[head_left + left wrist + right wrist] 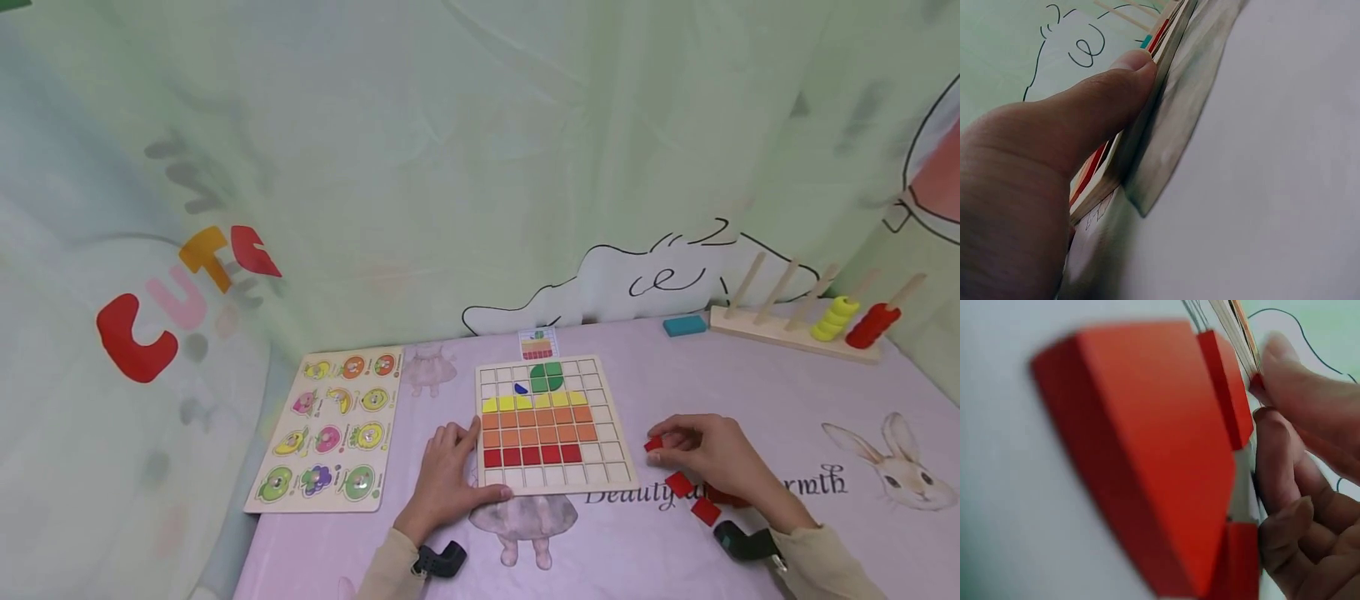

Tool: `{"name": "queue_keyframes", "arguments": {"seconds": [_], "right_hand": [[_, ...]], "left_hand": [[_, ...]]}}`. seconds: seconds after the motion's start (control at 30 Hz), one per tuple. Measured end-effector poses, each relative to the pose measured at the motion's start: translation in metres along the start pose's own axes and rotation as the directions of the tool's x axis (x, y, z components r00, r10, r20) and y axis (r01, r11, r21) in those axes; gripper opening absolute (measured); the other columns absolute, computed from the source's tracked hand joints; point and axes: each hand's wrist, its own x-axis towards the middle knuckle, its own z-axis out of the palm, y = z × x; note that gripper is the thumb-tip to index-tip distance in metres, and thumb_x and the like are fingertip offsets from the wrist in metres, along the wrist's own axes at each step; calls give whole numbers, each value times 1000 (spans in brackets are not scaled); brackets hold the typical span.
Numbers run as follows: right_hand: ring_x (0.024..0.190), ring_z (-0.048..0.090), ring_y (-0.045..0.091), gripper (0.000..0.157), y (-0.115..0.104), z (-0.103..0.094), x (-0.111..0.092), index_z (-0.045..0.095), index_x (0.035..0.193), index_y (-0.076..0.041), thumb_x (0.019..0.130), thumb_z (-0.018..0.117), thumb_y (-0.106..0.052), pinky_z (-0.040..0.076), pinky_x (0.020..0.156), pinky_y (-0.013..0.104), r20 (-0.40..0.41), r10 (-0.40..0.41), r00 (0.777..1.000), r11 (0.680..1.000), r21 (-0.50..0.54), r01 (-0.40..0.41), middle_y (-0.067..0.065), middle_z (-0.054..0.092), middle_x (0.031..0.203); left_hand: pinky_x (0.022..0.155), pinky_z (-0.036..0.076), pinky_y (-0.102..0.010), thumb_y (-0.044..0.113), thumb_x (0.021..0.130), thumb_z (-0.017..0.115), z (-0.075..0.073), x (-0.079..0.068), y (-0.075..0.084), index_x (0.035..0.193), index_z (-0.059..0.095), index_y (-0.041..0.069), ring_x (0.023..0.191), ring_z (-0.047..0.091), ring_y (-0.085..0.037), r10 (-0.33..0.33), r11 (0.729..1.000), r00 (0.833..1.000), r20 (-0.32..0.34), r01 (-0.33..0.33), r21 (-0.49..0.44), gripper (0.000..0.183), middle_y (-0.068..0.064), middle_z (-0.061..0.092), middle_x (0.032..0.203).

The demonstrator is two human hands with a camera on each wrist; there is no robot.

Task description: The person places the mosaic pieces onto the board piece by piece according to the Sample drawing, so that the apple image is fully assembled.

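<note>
A wooden grid board [555, 475] lies on the table, with rows of red, orange and yellow tiles, green quarter-round pieces and a blue piece on it. My left hand [442, 482] holds the board's near left corner, thumb along the near edge and fingers at the left side. To the right of the board, my right hand [716, 454] pinches a red tile [654, 444] between thumb and fingertips. Loose red tiles [706, 511] lie below that hand, one partly hidden by it. In the right wrist view a red piece [1147, 437] looms large and blurred.
A fruit puzzle board [378, 492] lies at the left. Behind the grid board is a small picture card [538, 342]. A teal block [684, 326] and a wooden peg stand [787, 340] with yellow and red beads stand at the back right.
</note>
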Motion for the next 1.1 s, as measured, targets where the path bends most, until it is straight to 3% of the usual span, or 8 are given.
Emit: {"name": "queue_keyframes", "arguments": {"seconds": [0.2,0.4,0.6,0.83,1.1], "right_hand": [[80,56,16,55,2,-16,-3,72,117,-5,79,94,-37,49,65,22,111,21,994,997,-80,-12,-1,65,89],[82,53,18,48,6,-26,-10,71,106,-11,75,97,-35,48,65,23,251,85,964,992,-112,-58,1,59,88],[77,52,18,29,5,-16,-17,70,92,-14,79,94,-25,47,62,23,217,85,972,989,-136,-57,-1,57,78],[78,52,17,34,1,-15,-19,71,105,-11,81,92,-22,48,63,22,224,55,973,994,-101,-33,-1,57,84],[78,52,15,28,-7,-9,-24,70,102,-10,83,90,-18,48,62,23,261,40,965,998,-47,-29,-1,58,83]], "left_hand": [[86,31,-29,75,71,84,0,1,1,163,43,11,93,33,-9,8,1000,1000,-6,-8,-9,119,5,44,104],[87,33,-31,74,70,84,-2,0,1,163,43,11,94,34,-9,-5,1000,1000,0,5,-20,120,4,45,104],[87,32,-30,75,71,84,-1,0,0,163,42,11,94,33,-9,-4,1000,1000,3,4,-4,120,5,44,103],[86,33,-30,75,71,84,-1,-1,0,163,43,10,94,34,-9,9,1000,1000,-3,-9,-3,120,4,44,104],[88,33,-31,74,71,84,-2,-1,0,163,43,11,95,34,-9,0,1000,1000,3,0,-6,119,4,44,104]]}}
